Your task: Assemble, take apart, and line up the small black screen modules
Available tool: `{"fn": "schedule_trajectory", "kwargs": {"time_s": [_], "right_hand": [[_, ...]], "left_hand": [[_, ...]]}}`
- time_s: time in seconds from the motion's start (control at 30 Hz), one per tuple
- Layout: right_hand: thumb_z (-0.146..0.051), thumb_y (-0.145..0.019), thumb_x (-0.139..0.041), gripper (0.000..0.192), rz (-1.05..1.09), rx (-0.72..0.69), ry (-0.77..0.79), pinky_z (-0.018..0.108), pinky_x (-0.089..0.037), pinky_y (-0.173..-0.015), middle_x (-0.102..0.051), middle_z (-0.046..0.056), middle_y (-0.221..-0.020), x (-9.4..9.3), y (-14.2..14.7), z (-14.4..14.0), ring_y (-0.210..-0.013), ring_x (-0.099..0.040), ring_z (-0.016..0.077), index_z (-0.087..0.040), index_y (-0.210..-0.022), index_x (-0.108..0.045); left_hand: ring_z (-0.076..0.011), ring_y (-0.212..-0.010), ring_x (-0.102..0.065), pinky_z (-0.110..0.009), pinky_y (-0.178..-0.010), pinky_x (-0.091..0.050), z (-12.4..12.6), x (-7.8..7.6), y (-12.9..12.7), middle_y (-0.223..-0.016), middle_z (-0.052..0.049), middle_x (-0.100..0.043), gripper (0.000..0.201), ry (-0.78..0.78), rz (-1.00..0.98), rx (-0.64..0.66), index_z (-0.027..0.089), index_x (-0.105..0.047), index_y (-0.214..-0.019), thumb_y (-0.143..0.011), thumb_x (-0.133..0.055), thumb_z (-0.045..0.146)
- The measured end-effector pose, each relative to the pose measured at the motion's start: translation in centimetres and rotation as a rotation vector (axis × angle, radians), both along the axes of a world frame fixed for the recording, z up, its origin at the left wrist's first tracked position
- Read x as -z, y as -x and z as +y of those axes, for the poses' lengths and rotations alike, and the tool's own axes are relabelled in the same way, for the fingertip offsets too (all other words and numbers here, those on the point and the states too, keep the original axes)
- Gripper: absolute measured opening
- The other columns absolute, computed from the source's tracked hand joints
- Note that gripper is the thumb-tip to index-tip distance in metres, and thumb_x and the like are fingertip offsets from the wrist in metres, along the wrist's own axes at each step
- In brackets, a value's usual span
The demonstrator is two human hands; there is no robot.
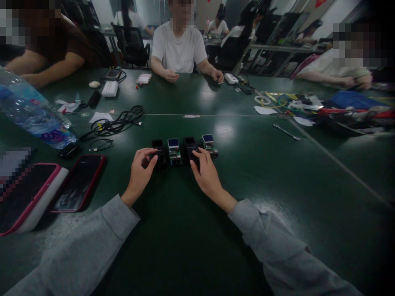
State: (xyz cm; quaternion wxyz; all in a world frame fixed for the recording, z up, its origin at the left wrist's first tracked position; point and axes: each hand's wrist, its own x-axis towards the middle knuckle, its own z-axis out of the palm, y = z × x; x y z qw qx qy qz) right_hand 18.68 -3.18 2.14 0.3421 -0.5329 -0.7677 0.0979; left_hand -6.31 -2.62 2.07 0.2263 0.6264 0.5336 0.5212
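Four small parts stand in a row on the dark green table [253, 172]: a black case [158, 151], a circuit board with a blue screen [174, 151], a second black case [190, 148] and a second board with a blue screen [210, 145]. My left hand [140, 172] has its fingers curled on the left black case. My right hand [206, 170] rests its fingertips on the second black case. Both arms wear grey sleeves.
A plastic water bottle [31, 113] lies at the left, near two phones in red cases [78, 183]. Black cables [115, 123] lie behind them. A metal tool [286, 132] and a heap of wires and papers [324, 109] sit at the right. Several people sit around the table.
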Motion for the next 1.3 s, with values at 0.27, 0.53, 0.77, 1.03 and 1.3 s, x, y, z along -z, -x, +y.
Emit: {"fn": "schedule_trajectory", "kwargs": {"time_s": [0.27, 0.53, 0.77, 1.03, 1.3], "right_hand": [[-0.035, -0.106, -0.039, 0.042, 0.040, -0.051, 0.014, 0.057, -0.047, -0.112, -0.044, 0.019, -0.148, -0.05, -0.16, 0.15, -0.138, -0.048, 0.0311, -0.015, -0.142, -0.048], [-0.034, -0.105, -0.044, 0.045, 0.037, -0.156, 0.069, 0.055, -0.048, -0.112, -0.045, 0.014, -0.150, -0.36, 0.05, 0.03, -0.136, -0.051, 0.0290, -0.023, -0.149, -0.043], [-0.034, -0.104, -0.047, 0.048, 0.039, -0.160, 0.099, 0.058, -0.050, -0.108, -0.043, 0.014, -0.153, -0.59, 0.04, -0.18, -0.135, -0.052, 0.0311, -0.025, -0.150, -0.041], [-0.029, -0.102, -0.050, 0.049, 0.025, -0.152, 0.101, 0.057, -0.052, -0.107, -0.043, 0.015, -0.153, -0.66, 0.04, -0.17, -0.136, -0.051, 0.0315, -0.023, -0.150, -0.042], [-0.027, -0.099, -0.053, 0.052, 0.005, -0.152, 0.056, 0.058, -0.056, -0.102, -0.046, 0.014, -0.150, -0.05, -0.02, 0.13, -0.133, -0.055, 0.0325, -0.026, -0.150, -0.042]], "left_hand": [[-0.0208, -0.108, -0.062, -0.037, -0.086, -0.052, 0.06, 0.07, -0.01, -0.122, -0.007, -0.065, 0.021, -0.003, -0.020, 0.001, 0.023, -0.071, -0.111, -0.093, -0.065, 0.031], [-0.0208, -0.112, -0.064, -0.043, -0.098, -0.054, 0.00, 0.13, -0.10, -0.133, -0.008, -0.065, 0.036, 0.061, -0.098, 0.071, 0.026, -0.067, -0.125, -0.091, -0.069, 0.038], [-0.0249, -0.125, -0.061, -0.048, -0.106, -0.050, -0.15, -0.13, -0.16, -0.146, -0.010, -0.058, 0.045, 0.071, -0.055, 0.145, 0.027, -0.064, -0.131, -0.089, -0.072, 0.040], [-0.0327, -0.142, -0.043, -0.059, -0.112, -0.042, -0.25, 0.07, -0.26, -0.152, -0.011, -0.044, 0.067, 0.001, 0.222, 0.200, 0.031, -0.055, -0.138, -0.079, -0.083, 0.042], [-0.0345, -0.141, -0.041, -0.062, -0.111, -0.043, 0.04, 0.38, -0.84, -0.148, -0.010, -0.041, 0.066, -0.051, 0.369, 0.172, 0.033, -0.050, -0.139, -0.082, -0.081, 0.032]]}}
